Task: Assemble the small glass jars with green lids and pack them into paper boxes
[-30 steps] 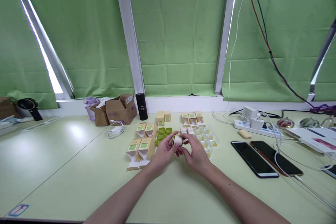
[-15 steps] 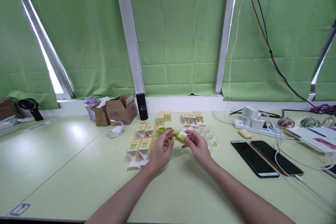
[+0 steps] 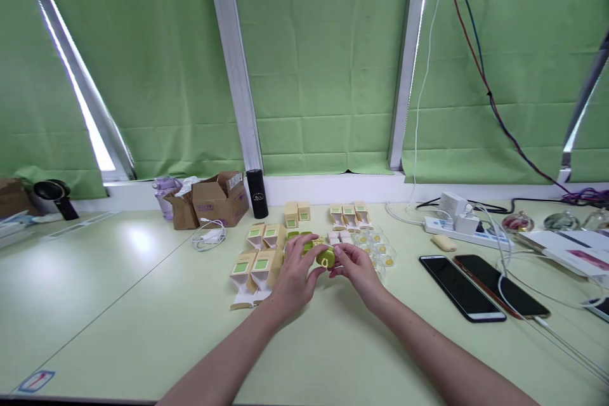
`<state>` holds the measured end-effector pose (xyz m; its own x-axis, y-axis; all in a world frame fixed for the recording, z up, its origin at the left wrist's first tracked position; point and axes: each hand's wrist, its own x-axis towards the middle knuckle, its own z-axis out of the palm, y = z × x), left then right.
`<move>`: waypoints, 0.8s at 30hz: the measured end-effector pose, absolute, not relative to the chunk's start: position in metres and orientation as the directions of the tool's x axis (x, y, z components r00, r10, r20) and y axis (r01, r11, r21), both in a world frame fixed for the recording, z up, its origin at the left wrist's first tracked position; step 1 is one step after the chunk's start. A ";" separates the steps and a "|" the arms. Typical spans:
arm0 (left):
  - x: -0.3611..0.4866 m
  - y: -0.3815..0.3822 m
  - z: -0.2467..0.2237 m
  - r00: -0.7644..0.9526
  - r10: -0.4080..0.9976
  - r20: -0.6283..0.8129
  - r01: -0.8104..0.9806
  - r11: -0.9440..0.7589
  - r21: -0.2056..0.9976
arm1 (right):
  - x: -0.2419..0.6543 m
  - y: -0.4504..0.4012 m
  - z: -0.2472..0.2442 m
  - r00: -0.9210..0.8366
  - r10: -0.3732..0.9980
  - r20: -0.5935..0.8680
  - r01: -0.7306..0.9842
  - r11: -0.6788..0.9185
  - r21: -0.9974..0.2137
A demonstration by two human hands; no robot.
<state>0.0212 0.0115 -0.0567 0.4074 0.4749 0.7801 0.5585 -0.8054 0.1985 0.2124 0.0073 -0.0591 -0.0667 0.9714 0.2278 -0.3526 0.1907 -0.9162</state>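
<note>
Left hand: my grip is curled round the near left side of the green case, fingers pressed on its edge.
Right hand: fingertips pinch the right end of the same case; thumb and forefinger are closed on it.
Green case: small and rounded, held between both hands just above the table, in front of the green trays.
Long axis: it runs left to right, from one hand to the other, so each grip has one end.
Nearer hand: both touch it; the left covers more of it.
Around: open paper boxes lie just left of my left hand, clear blister cups just beyond my right, two phones well to the right.
</note>
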 end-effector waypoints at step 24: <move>0.021 0.019 -0.049 0.200 0.824 0.530 0.341 -0.566 0.751 | 0.220 0.006 -0.057 -0.087 0.976 0.198 -0.270 0.168 -0.948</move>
